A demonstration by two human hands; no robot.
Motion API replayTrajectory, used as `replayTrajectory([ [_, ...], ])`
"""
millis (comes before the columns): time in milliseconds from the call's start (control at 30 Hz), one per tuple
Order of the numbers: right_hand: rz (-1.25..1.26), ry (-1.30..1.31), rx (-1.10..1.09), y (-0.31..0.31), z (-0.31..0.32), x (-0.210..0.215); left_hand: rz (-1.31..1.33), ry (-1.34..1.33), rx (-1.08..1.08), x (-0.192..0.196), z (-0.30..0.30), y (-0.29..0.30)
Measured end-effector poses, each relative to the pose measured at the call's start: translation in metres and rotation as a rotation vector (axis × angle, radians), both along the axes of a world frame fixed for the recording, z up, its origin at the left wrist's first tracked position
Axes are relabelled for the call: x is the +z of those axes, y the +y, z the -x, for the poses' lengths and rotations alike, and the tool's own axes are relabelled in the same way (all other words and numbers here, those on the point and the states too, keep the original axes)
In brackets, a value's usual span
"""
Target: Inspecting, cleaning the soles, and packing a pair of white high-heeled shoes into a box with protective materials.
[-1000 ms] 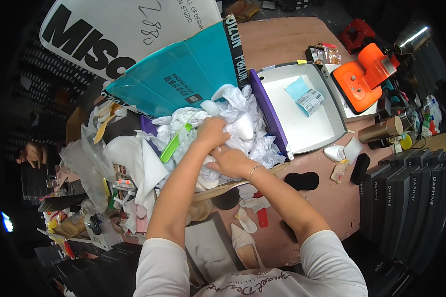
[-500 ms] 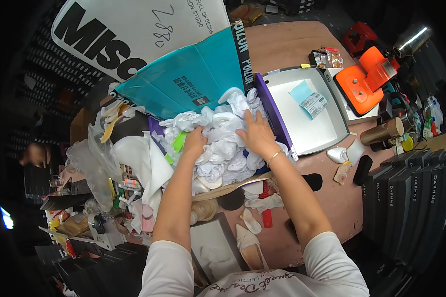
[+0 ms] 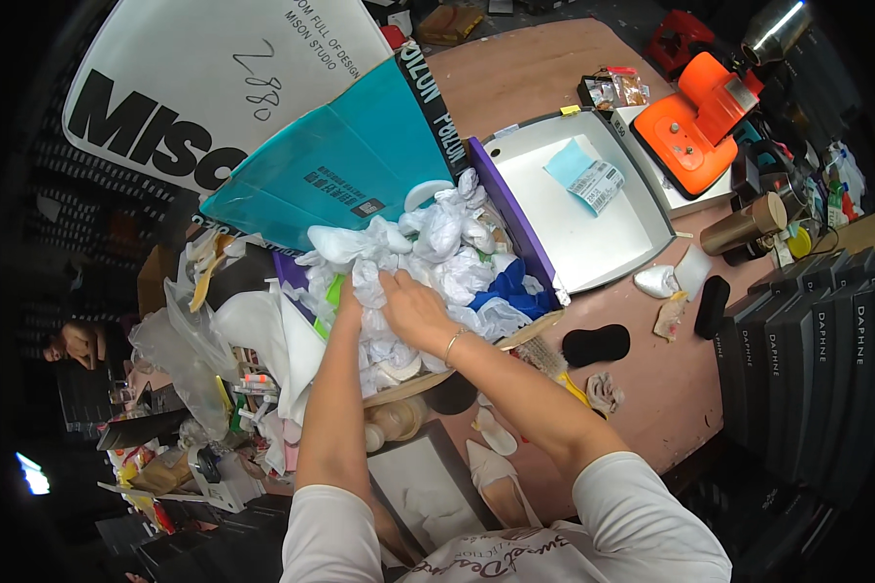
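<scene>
A purple-sided box [image 3: 525, 216] with a raised teal lid [image 3: 335, 160] is heaped with crumpled white tissue paper [image 3: 447, 238]. Close together in the front left of the heap are both my hands, a white wad between them. The fingers of my right hand [image 3: 415, 309] curl closed onto this paper. My left hand [image 3: 348, 309] is against the wad's left side, its fingers hidden behind paper. Bright green material [image 3: 334, 291] shows beside it. Blue crumpled material [image 3: 511, 291] lies in the box's right part.
A white tray-like lid [image 3: 608, 228] bearing a label slip lies to the right, by an orange device [image 3: 688, 126]. Dark boxes [image 3: 797, 360] are stacked at the right. Clear plastic bags [image 3: 180, 335] clutter the left. A pale pointed shoe [image 3: 496, 471] and black pad [image 3: 596, 345] lie nearer.
My right hand has moved left and nearer, beside my left hand, and its spread fingers have closed on paper. My left hand shifted slightly. More blue material shows. The whole view has shifted.
</scene>
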State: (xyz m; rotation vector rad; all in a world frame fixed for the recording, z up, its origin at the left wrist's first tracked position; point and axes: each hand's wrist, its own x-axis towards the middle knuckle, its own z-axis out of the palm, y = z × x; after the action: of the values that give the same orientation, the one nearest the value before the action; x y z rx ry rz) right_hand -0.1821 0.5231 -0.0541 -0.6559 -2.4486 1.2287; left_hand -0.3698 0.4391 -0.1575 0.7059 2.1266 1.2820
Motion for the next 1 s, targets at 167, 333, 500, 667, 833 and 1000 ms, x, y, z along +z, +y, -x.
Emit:
replayTrajectory([
  [167, -0.092, -0.181, 0.126, 0.012, -0.017, 0.009, -0.083, -0.033, 0.066, 0.019, -0.02, 0.008],
  [333, -0.21, -0.371, 0.401, 0.029, -0.045, 0.008, 0.09, 0.125, -0.038, -0.036, 0.003, -0.006],
  [500, -0.378, -0.686, 0.384, 0.035, -0.021, -0.009, 0.248, 0.477, -0.315, -0.016, 0.006, 0.003],
  [667, -0.394, -0.393, 0.303, 0.096, -0.017, -0.014, 0.462, 0.187, -0.309, 0.101, -0.027, 0.007],
  [833, -0.428, -0.465, 0.013, 0.127, -0.035, -0.013, 0.162, 0.629, -0.274, 0.189, -0.068, -0.005],
  [1000, -0.165, -0.371, -0.179, 0.126, -0.033, -0.041, 0.418, 0.832, -0.921, 0.207, -0.14, -0.023],
])
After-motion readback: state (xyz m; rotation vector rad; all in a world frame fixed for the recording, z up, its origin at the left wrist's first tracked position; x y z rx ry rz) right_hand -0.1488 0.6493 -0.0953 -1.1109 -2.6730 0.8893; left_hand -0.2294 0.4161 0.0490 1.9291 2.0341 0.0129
